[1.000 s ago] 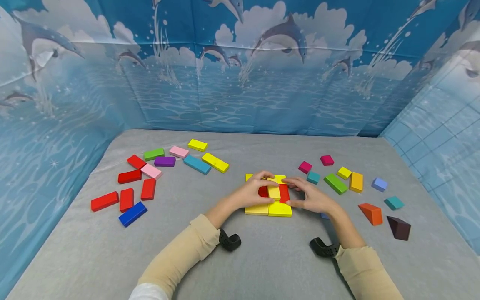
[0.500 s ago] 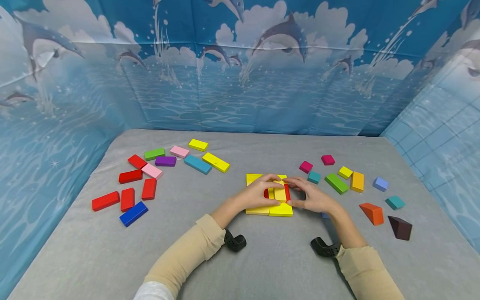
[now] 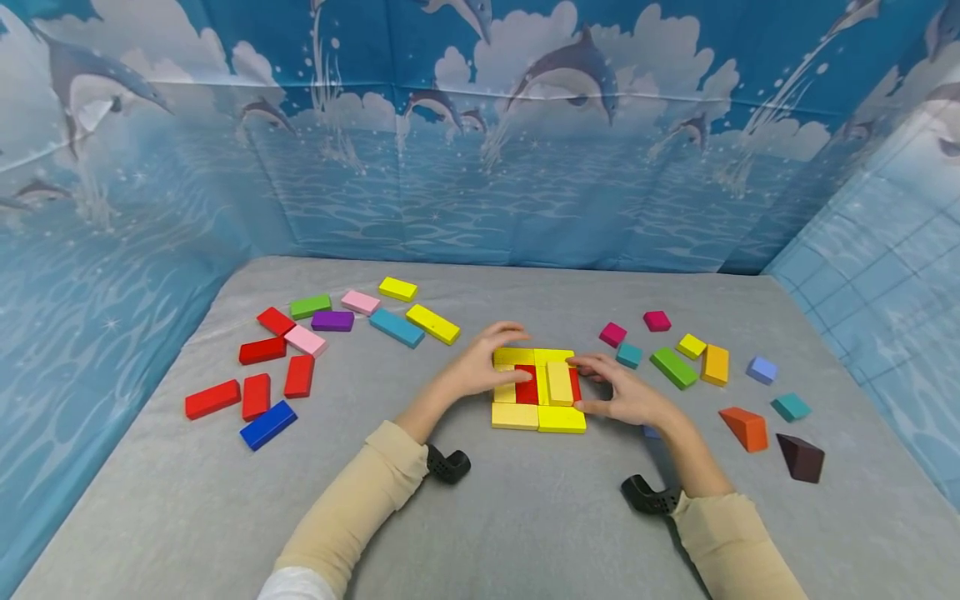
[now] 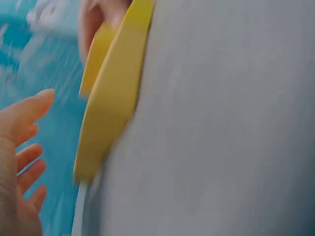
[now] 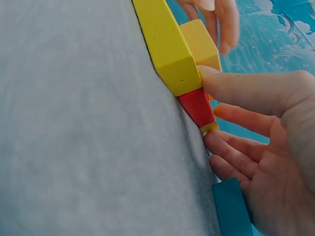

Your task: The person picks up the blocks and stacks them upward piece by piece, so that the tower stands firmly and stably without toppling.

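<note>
**Two hands at a yellow-and-red block square on a grey table**

A grey table [image 3: 525, 517] filled the scene, walled in by a blue dolphin-print backdrop [image 3: 480, 150] on the far side and both flanks. Near the table's middle lay the block square [image 3: 538, 388], a flat patch of yellow blocks with red blocks set in its centre and one yellow block [image 3: 559, 382] lying on top of the red.

The left hand [image 3: 480, 367] was at the square's far left corner, fingers straight and slightly spread; the blurred left wrist view showed them apart and holding nothing. Whether its fingertips touched the yellow edge could not be told. The right hand [image 3: 626, 396] was pressed to the square's right side: in the right wrist view its thumb lay against the near yellow block and its fingers [image 5: 236, 118], gently bent and a little apart, touched the red block and the yellow one beyond it, gripping nothing.

To the far left lay a scatter of loose blocks [image 3: 300, 350]: several red, one dark blue, plus pink, purple, green, teal and yellow pieces. To the right sat a smaller group [image 3: 701, 358] of magenta, teal, green, yellow, orange and pale blue blocks. Nearest on the right lay an orange wedge [image 3: 742, 427] and a dark brown wedge [image 3: 799, 457].
</note>
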Available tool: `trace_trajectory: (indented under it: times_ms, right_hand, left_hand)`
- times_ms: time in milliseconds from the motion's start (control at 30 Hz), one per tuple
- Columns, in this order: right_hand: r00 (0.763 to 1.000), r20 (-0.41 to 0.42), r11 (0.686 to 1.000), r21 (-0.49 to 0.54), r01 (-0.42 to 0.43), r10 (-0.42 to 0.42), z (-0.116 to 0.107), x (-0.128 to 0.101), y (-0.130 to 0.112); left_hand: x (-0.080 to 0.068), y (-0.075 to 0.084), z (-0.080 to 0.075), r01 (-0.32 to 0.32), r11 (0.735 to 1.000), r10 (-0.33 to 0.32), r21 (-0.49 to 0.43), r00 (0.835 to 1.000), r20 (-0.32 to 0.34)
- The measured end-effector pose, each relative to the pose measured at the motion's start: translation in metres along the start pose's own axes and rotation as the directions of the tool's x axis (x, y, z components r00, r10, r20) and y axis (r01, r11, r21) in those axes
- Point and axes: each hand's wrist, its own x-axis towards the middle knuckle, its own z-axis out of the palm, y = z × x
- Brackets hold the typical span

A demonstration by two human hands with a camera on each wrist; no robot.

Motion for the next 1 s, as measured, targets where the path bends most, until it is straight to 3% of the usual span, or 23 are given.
trace_trajectory:
  times_ms: [67,167,300,467,567,633,867,1000]
  right_hand:
    - [1.000,-0.007,1.000,0.009,-0.004,0.004,0.000,-0.001,0.000]
    - [1.000,-0.016,1.000,0.023,-0.008,0.009,0.000,-0.001,0.000]
    - [0.999,-0.037,0.999,0.047,-0.013,0.014,-0.001,-0.002,0.000]
    - [0.998,-0.044,0.998,0.041,0.043,-0.041,-0.003,-0.002,-0.004]
    - [0.997,-0.028,0.997,0.015,0.077,-0.077,-0.002,-0.002,-0.009]
    - [0.996,-0.017,0.996,-0.003,0.089,-0.089,-0.001,-0.001,-0.011]
    - [0.997,0.005,0.997,-0.018,0.078,-0.077,0.005,0.003,-0.013]
    - [0.997,-0.001,0.997,-0.005,0.079,-0.079,0.006,0.004,-0.012]
  left_hand:
    - [-0.006,-0.012,-0.015,0.029,0.999,-0.026,0.026,0.994,-0.103]
    - [-0.017,-0.030,-0.040,0.095,0.991,-0.069,0.090,0.964,-0.255]
    - [-0.036,-0.055,-0.071,0.224,0.960,-0.138,0.168,0.901,-0.412]
    - [-0.062,-0.077,-0.099,0.403,0.885,-0.232,0.234,0.817,-0.528]
    - [-0.073,-0.084,-0.112,0.480,0.841,-0.282,0.250,0.783,-0.555]
    - [-0.076,-0.086,-0.119,0.514,0.820,-0.313,0.252,0.771,-0.555]
    - [-0.075,-0.091,-0.134,0.624,0.734,-0.461,0.267,0.747,-0.479]
    - [-0.073,-0.092,-0.136,0.651,0.698,-0.507,0.299,0.744,-0.434]
